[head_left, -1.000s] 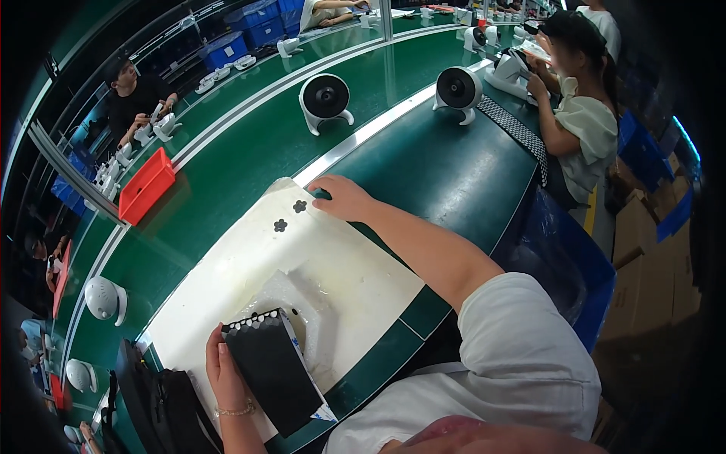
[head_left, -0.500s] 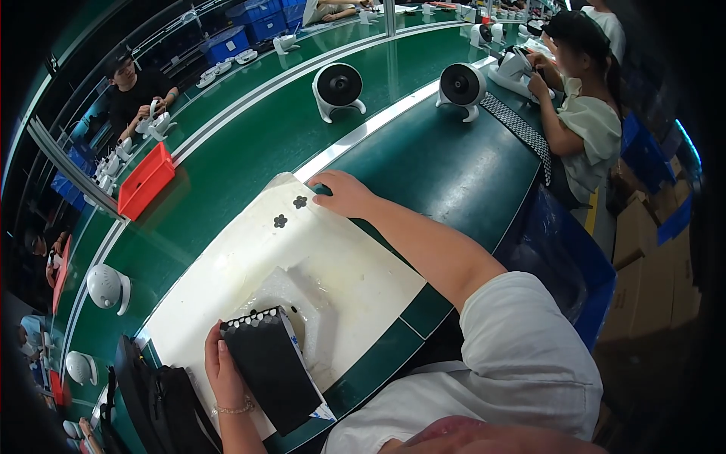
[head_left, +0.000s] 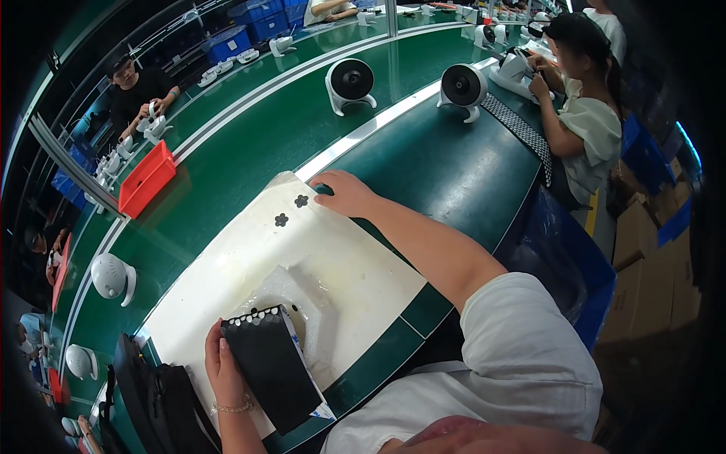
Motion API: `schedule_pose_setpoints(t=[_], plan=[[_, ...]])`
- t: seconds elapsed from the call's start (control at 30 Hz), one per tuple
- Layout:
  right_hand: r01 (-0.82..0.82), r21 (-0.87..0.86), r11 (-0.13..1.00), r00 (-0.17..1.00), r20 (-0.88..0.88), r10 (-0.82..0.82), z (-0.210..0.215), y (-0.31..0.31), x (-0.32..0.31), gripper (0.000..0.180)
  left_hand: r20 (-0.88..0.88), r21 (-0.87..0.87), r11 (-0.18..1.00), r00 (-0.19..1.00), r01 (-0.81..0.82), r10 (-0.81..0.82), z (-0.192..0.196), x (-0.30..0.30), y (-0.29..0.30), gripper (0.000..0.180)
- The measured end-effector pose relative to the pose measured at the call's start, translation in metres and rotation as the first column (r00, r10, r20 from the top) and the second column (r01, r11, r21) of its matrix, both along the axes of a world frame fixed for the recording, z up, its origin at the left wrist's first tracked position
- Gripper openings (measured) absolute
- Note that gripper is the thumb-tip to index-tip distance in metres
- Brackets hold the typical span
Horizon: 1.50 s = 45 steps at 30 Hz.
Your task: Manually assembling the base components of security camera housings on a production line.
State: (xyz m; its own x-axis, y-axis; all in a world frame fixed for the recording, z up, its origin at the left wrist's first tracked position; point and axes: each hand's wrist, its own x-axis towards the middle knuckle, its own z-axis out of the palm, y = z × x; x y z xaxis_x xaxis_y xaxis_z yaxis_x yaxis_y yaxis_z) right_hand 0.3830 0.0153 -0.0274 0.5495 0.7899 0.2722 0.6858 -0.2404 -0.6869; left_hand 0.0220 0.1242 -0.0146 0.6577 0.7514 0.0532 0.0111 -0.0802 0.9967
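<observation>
My left hand [head_left: 225,368] grips the left edge of a black adhesive pad sheet [head_left: 266,371], its fingers wrapped along the side. The sheet's far edge shows a row of small pale and dark dots, and a white and blue backing shows at its right side. Beneath it lies a white foam block [head_left: 321,321] with a hollow. My right hand [head_left: 348,195] rests at the far right edge of a white board [head_left: 204,303], thumb and forefinger apart. Beside it on the board lie two black flower-shaped pads, one nearer the hand [head_left: 302,201] and one farther left [head_left: 281,220].
On the green conveyor [head_left: 249,151] stand a white fan with a black front [head_left: 352,80], a round white unit [head_left: 112,277] and a red tray [head_left: 147,180]. Another fan [head_left: 463,85] stands by the dark mat. A black bag [head_left: 170,408] lies left; a co-worker [head_left: 586,113] works at right.
The fan beyond the board has shifted right along the conveyor and slightly nearer. The round white units at the left have moved a little too. My hands stay in place.
</observation>
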Motion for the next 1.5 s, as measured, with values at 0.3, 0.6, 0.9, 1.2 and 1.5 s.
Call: schedule_pose_setpoints(t=[0.3, 0.6, 0.9, 1.2, 1.5], plan=[[-0.014, -0.021, 1.0, 1.0, 0.003, 0.014, -0.001, 0.001, 0.001, 0.033, 0.009, -0.031, 1.0, 1.0, -0.005, 0.005, 0.002, 0.001, -0.002, 0.034], [0.009, 0.002, 1.0, 0.999, 0.039, -0.009, -0.008, 0.002, 0.005, 0.032, -0.009, 0.031, 0.999, 1.0, 0.012, -0.012, -0.003, 0.0, 0.003, 0.033], [-0.061, 0.115, 0.991, 0.992, 0.114, 0.048, -0.028, 0.009, 0.018, 0.028, 0.076, -0.148, 0.988, 0.995, -0.045, 0.057, -0.01, 0.004, -0.001, 0.042], [0.026, 0.271, 0.962, 0.987, 0.146, -0.068, -0.007, 0.01, 0.003, 0.028, -0.013, 0.139, 0.989, 0.999, 0.048, -0.047, -0.004, -0.004, 0.005, 0.05], [-0.497, 0.351, 0.794, 0.772, -0.239, 0.589, 0.043, 0.005, -0.134, 0.058, 0.027, 0.177, 0.981, 0.996, 0.077, -0.083, 0.004, 0.0, -0.001, 0.045]])
